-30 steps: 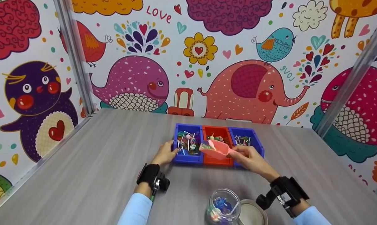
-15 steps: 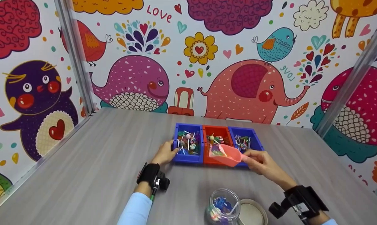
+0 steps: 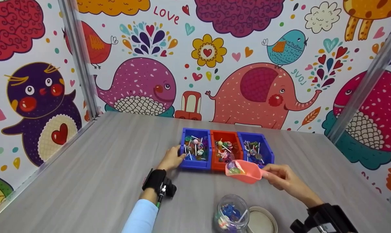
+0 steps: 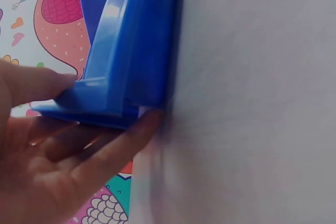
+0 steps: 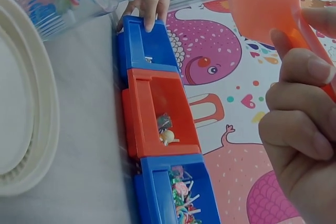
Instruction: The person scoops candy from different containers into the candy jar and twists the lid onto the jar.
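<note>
My right hand (image 3: 287, 179) grips the handle of a pink scoop (image 3: 252, 174), which holds some wrapped candy. The scoop is just in front of a row of bins: a left blue bin (image 3: 195, 164), a red bin (image 3: 217, 166) and a right blue bin (image 3: 270, 153). All three contain lollipops and candies. At the row's left end, my left hand (image 3: 170, 159) grips the side wall of the left blue bin. Seen from the left wrist, the thumb (image 4: 44, 83) lies over the wall's top and the fingers (image 4: 113, 163) are against its outer side.
Nearer to me stands a glass jar (image 3: 218, 210) with candies inside, its mouth uncovered. A round cream lid (image 3: 262, 220) lies to its right. Printed panels (image 3: 143, 81) with metal posts border the grey table (image 3: 117, 161) at the back and sides.
My right hand has drawn the loaded scoop from over the bins toward me and to the right, uncovering candy in the red bin. The left hand has stayed on its bin.
</note>
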A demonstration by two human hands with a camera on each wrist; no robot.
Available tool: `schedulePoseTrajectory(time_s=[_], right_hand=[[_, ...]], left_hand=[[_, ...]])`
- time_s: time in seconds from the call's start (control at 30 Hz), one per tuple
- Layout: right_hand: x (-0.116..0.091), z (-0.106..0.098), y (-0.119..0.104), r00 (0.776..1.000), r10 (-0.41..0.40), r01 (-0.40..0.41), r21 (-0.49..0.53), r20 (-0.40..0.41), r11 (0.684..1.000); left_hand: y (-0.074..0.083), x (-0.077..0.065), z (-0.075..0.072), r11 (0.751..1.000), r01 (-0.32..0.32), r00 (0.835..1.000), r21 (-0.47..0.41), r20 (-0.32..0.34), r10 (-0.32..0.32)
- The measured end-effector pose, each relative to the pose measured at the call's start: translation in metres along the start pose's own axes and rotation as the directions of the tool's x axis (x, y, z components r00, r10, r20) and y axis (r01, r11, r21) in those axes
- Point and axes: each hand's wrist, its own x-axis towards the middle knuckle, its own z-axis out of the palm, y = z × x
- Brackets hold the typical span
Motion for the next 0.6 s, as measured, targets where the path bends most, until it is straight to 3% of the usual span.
schedulePoseTrajectory(time_s=[0.17, 0.43, 0.6], right_hand=[[-0.01, -0.003, 0.001, 0.999, 0.033, -0.033, 0.013, 0.013, 0.999], [-0.02, -0.009, 0.002, 0.993, 0.02, -0.024, 0.035, 0.114, 0.999], [-0.024, -0.009, 0.0, 0.983, 0.068, -0.065, -0.024, 0.171, 0.998]], left_hand=[[0.0, -0.001, 0.0, 1.0, -0.008, 1.0, 0.009, 0.001, 0.008], [0.002, 0.0, -0.001, 1.0, -0.005, 1.0, 0.008, 0.0, 0.005], [0.002, -0.001, 0.0, 1.0, 0.009, 1.0, -0.001, 0.005, -0.009]])
